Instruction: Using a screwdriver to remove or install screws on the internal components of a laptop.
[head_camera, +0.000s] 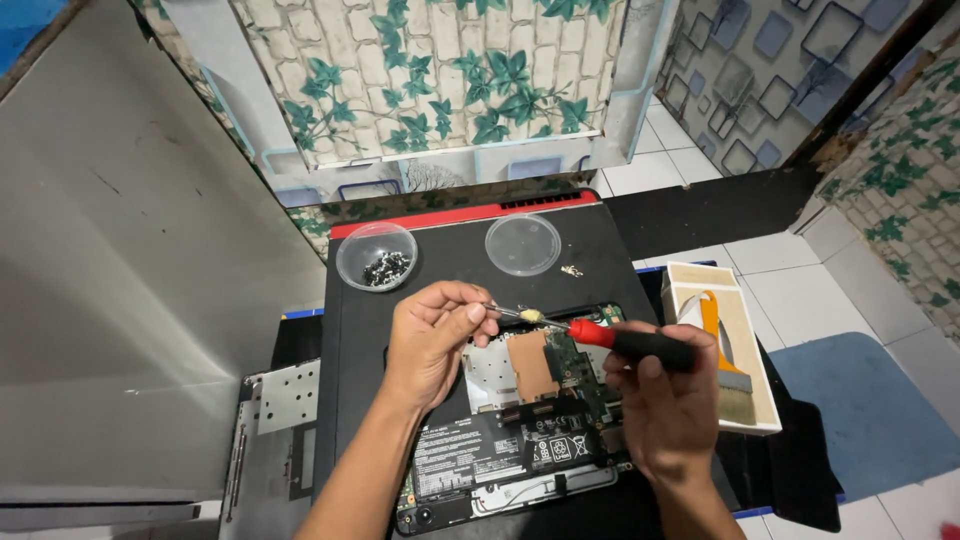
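Fingers (470, 312) of the left hand (435, 340) pinch the screwdriver (610, 340) tip over the opened laptop (520, 400), mid-table; the right hand (665, 400) is wrapped around its handle. A slip could gouge the circuit board (575, 365), or flick a screw past the screw tub (377, 256) near the far edge.

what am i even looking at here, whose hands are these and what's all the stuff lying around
This is one picture from a camera worn on a person's head, looking down at their own two bare hands. The right hand grips a screwdriver with a red and black handle. The left hand pinches its metal tip. Below lies an opened laptop with its circuit board showing. Behind it sit a clear tub of small screws and an empty clear lid. To the right, a paintbrush rests on a white box.
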